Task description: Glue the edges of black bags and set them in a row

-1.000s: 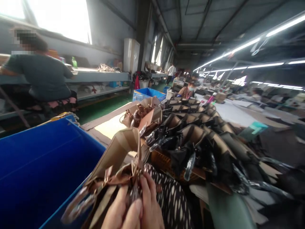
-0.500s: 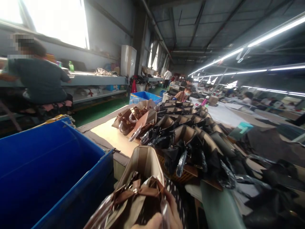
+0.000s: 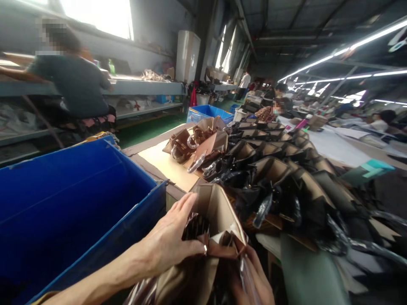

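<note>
A brown handbag (image 3: 190,281) with a beige lining stands right in front of me, its mouth spread wide and plastic wrap around its handles. My left hand (image 3: 168,239) reaches over its left side, fingers stretched out along the rim and thumb apart by the front edge. At the bag's right side, my right hand (image 3: 256,281) is wrapped around the edge, partly hidden by the bag and plastic.
To the left stands a large blue bin (image 3: 73,203). Ahead, a table (image 3: 159,163) carries brown handbags (image 3: 203,144) and several rows of black handbags (image 3: 273,169). A green stool-like surface (image 3: 310,267) is at lower right. A co-worker (image 3: 73,80) sits at a bench.
My left hand has come into view and reached onto the handbag's left rim. My right hand stays at the bag's right side. The view has tilted down and turned left.
</note>
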`<state>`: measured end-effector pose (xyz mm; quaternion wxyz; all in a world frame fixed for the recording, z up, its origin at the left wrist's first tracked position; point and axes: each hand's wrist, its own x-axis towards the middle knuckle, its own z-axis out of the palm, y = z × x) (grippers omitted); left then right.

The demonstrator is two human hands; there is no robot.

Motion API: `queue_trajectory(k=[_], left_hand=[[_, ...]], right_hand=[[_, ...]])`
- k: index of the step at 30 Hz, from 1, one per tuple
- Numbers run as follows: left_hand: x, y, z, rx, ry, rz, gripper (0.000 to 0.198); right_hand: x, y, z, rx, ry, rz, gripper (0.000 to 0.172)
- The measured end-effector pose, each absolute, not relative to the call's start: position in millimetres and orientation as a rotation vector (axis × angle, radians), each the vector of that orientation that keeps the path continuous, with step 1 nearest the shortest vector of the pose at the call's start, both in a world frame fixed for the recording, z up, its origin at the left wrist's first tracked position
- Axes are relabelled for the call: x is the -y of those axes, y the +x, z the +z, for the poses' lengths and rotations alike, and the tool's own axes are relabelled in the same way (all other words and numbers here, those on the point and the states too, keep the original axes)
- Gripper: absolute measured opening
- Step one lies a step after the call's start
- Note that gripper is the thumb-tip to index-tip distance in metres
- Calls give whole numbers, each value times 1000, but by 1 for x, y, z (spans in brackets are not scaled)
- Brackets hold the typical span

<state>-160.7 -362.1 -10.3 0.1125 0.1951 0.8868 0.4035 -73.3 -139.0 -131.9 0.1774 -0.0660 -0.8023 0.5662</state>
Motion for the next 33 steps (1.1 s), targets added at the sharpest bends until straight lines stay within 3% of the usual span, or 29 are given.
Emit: queue_trajectory(k=[5, 10, 15, 19, 25, 29, 33], left_hand=[[361, -168, 2, -2505, 598, 1288, 94], [366, -166, -4, -2362, 541, 1269, 95], [369, -141, -35, -2538, 574, 951, 110], [359, -122, -54, -2629, 573, 779, 69], [341, -134, -44, -2653, 440, 598, 25], [336, -147, -31, -2657, 472, 738, 16], [330, -150, -26, -2641, 475, 823, 15]], right_hand=[[133, -86, -127, 2218, -412, 1782, 27], [125, -90, -116, 1891, -741, 2264, 35], [129, -89, -85, 1706, -785, 2366, 43], [136, -86, -66, 1831, -671, 2231, 39], [119, -82, -74, 2309, -296, 1895, 34], [90, -56, -79, 2565, -422, 1364, 23], [101, 1, -92, 2315, -617, 938, 22]])
